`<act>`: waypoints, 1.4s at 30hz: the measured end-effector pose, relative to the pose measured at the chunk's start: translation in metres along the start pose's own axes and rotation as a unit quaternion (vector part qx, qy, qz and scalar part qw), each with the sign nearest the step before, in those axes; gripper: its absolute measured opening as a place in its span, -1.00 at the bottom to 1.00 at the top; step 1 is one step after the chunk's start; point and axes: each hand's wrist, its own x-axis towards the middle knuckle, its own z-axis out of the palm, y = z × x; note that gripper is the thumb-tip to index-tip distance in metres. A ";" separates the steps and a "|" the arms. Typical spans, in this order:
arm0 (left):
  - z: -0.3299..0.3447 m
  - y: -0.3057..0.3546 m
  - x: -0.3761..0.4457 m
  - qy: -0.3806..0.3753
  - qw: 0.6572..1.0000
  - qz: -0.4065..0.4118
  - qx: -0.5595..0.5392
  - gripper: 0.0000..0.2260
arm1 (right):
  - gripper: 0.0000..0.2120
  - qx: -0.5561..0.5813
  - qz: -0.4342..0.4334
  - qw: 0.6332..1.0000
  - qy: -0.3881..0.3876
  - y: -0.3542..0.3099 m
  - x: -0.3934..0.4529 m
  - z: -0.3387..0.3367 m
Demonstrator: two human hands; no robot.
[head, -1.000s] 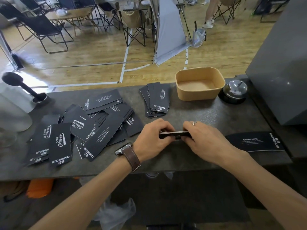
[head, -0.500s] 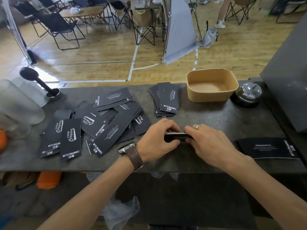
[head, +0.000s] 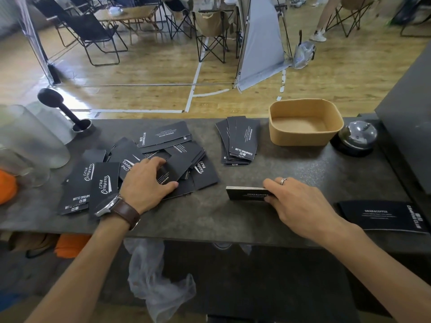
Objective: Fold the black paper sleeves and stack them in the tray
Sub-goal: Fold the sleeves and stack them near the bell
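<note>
Just right of the frame's centre, the right hand pinches a small folded bundle of black paper sleeves by its right end, thumb below and fingers curled over the top edge, the bundle standing on its long edge on the dark tabletop. Left of centre, the left hand lies on the loose heap of flat sleeves, fingers bent over the top sheet; whether it has one lifted I cannot tell.

These sleeves look like thin printed card: light, springy and rather smooth, so a folded bundle likely wants to fan open unless squeezed across its thickness. Holding it near one end, as now, leaves the far end free to splay; a grip around the middle should keep the layers square.

The tan tray sits in the upper right, apparently with nothing in it, and a neater pile of sleeves lies just left of it. One more flat sleeve lies at the right edge. A single sheet should slide off the heap easily when dragged by a corner.
</note>
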 end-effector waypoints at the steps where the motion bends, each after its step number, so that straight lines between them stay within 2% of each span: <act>1: 0.000 0.000 0.000 0.012 1.000 0.006 -0.002 -0.42 | -0.90 0.001 -0.001 1.000 0.000 0.000 0.000 0.000; 5: -0.006 -0.003 0.001 0.021 1.000 -0.005 -0.018 -0.37 | -0.90 0.006 0.000 1.000 -0.002 0.000 0.000 -0.001; 9: -0.014 -0.003 0.000 0.029 0.999 -0.017 -0.023 -0.41 | -0.84 0.031 0.006 1.000 -0.005 0.001 -0.001 -0.005; 12: -0.025 0.001 -0.001 0.053 0.988 -0.029 -0.140 -0.36 | -0.81 0.060 0.017 0.998 0.025 0.004 -0.001 -0.011; 15: -0.041 0.006 0.002 0.067 0.953 -0.061 -0.290 -0.31 | -0.78 0.083 0.033 0.995 0.037 0.010 -0.001 -0.015; 18: -0.044 0.011 0.006 0.079 0.925 -0.074 -0.364 -0.50 | -0.76 0.109 0.052 0.992 0.028 0.016 -0.004 -0.014; 20: -0.038 0.011 0.008 0.090 0.913 -0.093 -0.387 -0.57 | -0.82 0.121 0.060 0.990 0.030 0.020 -0.009 -0.010; 22: -0.029 0.007 0.011 0.084 0.910 -0.112 -0.389 -0.60 | -0.90 0.136 0.060 0.988 0.029 0.025 -0.013 -0.007; 24: -0.018 -0.001 0.014 0.081 0.923 -0.111 -0.361 -0.71 | -0.91 0.154 0.055 0.986 0.024 0.028 -0.018 -0.006; 26: -0.010 -0.010 0.017 0.088 0.941 -0.089 -0.314 -0.79 | -0.90 0.160 0.050 0.986 0.023 0.030 -0.021 -0.005; 29: -0.002 -0.019 0.017 0.055 0.954 -0.052 -0.289 -0.91 | -0.86 0.165 0.045 0.985 0.028 0.032 -0.024 -0.004; 32: 0.000 -0.023 0.015 0.064 0.979 -0.021 -0.192 -0.88 | -0.84 0.167 0.041 0.985 0.032 0.031 -0.024 -0.004; 36: -0.006 -0.011 0.009 0.064 0.977 0.010 -0.203 -0.85 | -0.86 0.172 0.043 0.983 0.036 0.030 -0.023 -0.006; 40: -0.005 0.023 0.001 0.000 0.972 0.063 -0.226 -0.92 | -0.90 0.173 0.060 0.982 0.040 0.027 -0.022 -0.008; 42: 0.002 0.043 -0.005 -0.037 0.968 0.100 -0.229 -0.89 | -0.83 0.182 0.074 0.980 0.041 0.026 -0.021 -0.008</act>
